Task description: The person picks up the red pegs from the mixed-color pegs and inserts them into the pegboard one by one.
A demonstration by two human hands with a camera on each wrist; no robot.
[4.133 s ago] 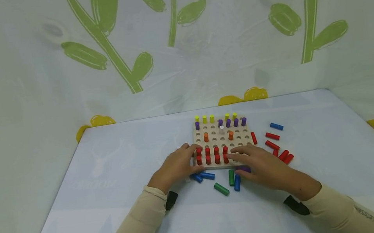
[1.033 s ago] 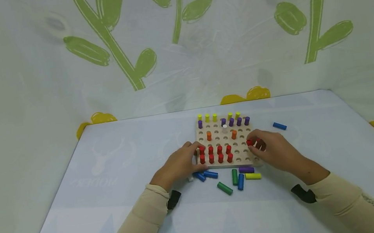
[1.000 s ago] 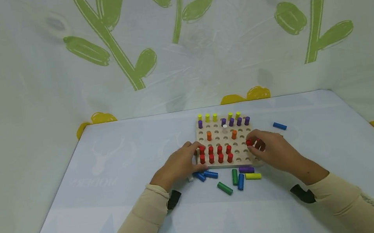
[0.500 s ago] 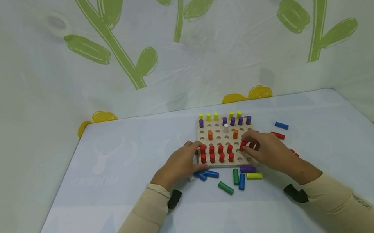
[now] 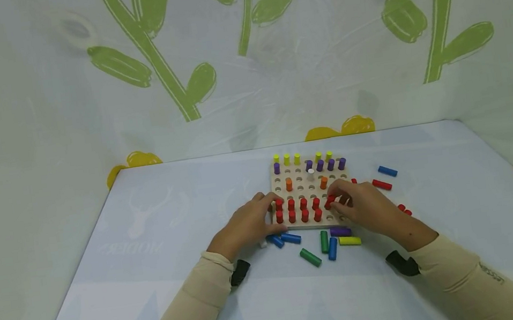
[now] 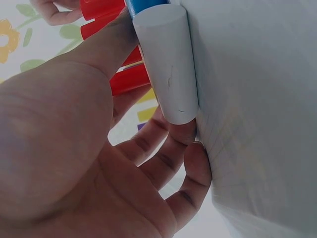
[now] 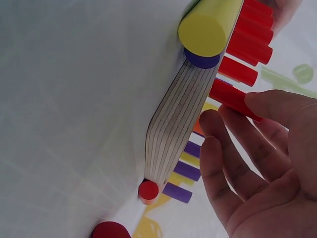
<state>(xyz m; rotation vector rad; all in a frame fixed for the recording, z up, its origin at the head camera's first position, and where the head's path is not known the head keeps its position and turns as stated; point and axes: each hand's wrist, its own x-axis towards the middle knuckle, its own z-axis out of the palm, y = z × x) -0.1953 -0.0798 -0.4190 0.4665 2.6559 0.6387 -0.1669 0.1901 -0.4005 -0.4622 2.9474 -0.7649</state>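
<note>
My left hand [image 5: 243, 226] holds the front left corner of a wooden pegboard [image 5: 304, 225], thumb at the front and fingers along the left side. Two short rows of red pegs [image 5: 305, 214] stand there. My right hand [image 5: 372, 208] pinches one more red peg [image 7: 230, 98] between thumb and fingers, just right of the back red row. It leans slightly in the head view; whether its lower end is inside a hole I cannot tell. In the left wrist view, a white peg [image 6: 166, 64] lies beside my left thumb, with a blue peg [image 6: 147, 5] beyond it.
Yellow, purple, orange and white pegs stand farther back on the board. Loose green pegs [image 5: 310, 257], blue pegs, a purple peg [image 5: 340, 231] and a yellow peg [image 5: 350, 241] lie in front. Right of the board lie a blue peg [image 5: 387, 171] and several red pegs [image 5: 382, 184].
Over four seconds, my right hand moved from the red pegs to the board's right side, and a red peg came into its grip. It then shifted left with that peg. My left hand stayed put.
</note>
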